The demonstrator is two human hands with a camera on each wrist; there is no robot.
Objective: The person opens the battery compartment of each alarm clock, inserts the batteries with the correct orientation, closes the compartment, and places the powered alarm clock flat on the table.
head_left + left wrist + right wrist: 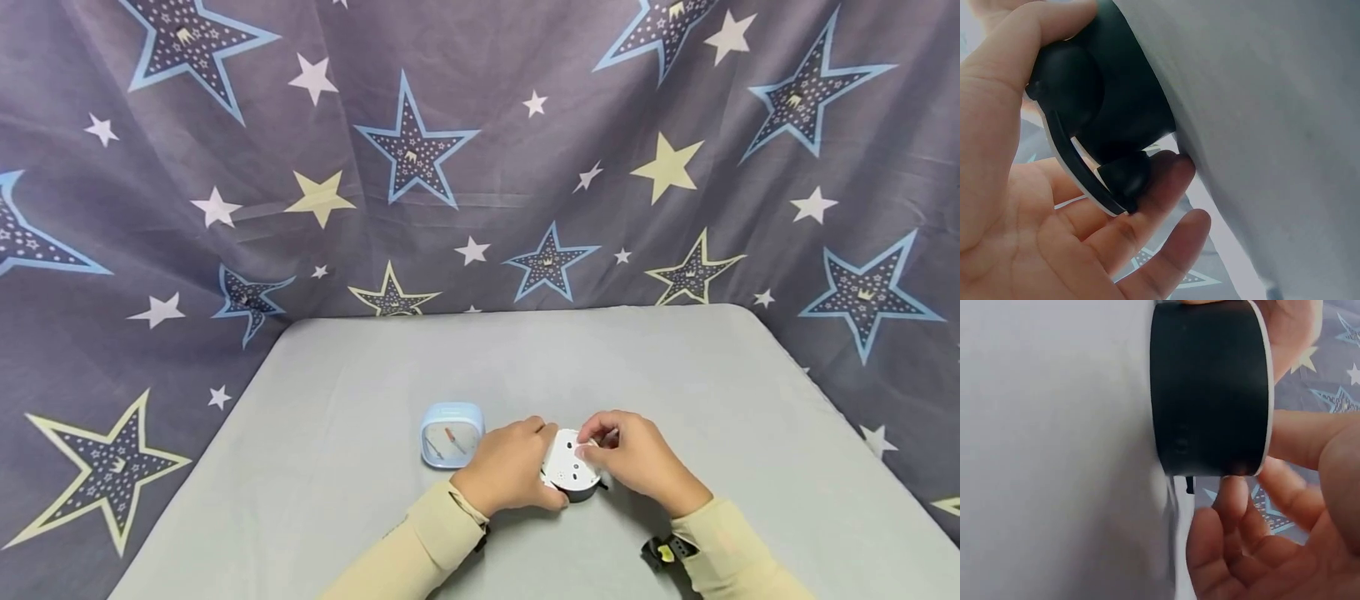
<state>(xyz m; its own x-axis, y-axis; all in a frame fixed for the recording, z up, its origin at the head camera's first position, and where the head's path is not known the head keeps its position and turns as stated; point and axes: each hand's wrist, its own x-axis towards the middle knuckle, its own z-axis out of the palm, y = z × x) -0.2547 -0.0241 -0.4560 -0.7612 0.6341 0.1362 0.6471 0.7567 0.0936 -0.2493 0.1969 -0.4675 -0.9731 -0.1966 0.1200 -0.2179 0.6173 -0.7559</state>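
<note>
A black twin-bell alarm clock (567, 468) lies face down, its white back turned up with several small holes or knobs. My left hand (504, 468) grips its side. The left wrist view shows the black body (1132, 87), a bell (1124, 175) and the curved handle (1072, 159) within that hand's reach. On the other side my right hand (637, 457) pinches at the white back with thumb and curled fingers. What lies between those fingertips is hidden. The right wrist view shows the clock's dark side wall (1210, 387) and a short black leg (1190, 485).
A light blue square clock (452, 437) stands just left of my left hand, its dial facing up toward me. Both lie on a grey-covered table (360, 392). A star-patterned curtain (465, 100) hangs behind and along the sides.
</note>
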